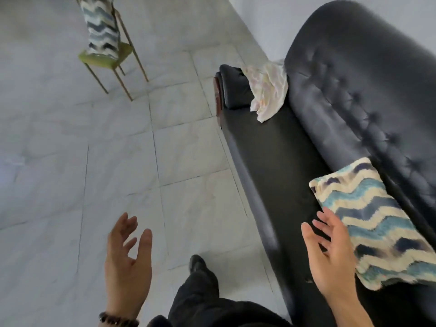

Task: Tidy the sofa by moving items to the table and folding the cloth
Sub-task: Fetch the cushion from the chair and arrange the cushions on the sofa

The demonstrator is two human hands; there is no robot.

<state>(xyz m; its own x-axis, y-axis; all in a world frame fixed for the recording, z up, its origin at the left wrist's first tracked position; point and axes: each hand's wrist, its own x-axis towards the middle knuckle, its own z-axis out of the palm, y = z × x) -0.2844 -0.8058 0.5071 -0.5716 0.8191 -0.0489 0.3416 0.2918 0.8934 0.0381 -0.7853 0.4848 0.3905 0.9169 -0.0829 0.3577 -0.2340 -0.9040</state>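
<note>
Head view. We noted the black sofa (271,161) running from 5 o'clock up to 1 o'clock. The crumpled pale cloth (267,90) lay at its far end, about 1 o'clock, against the armrest. A zigzag cushion (375,223) sat on the seat at 4 o'clock. The right hand (330,253) was spread wide and empty, just beside the cushion; we could not tell whether it touched. The left hand (127,253), at 7 o'clock over the floor (70,149), was likewise splayed and empty. A green chair (106,57) stood at 11 o'clock.
</note>
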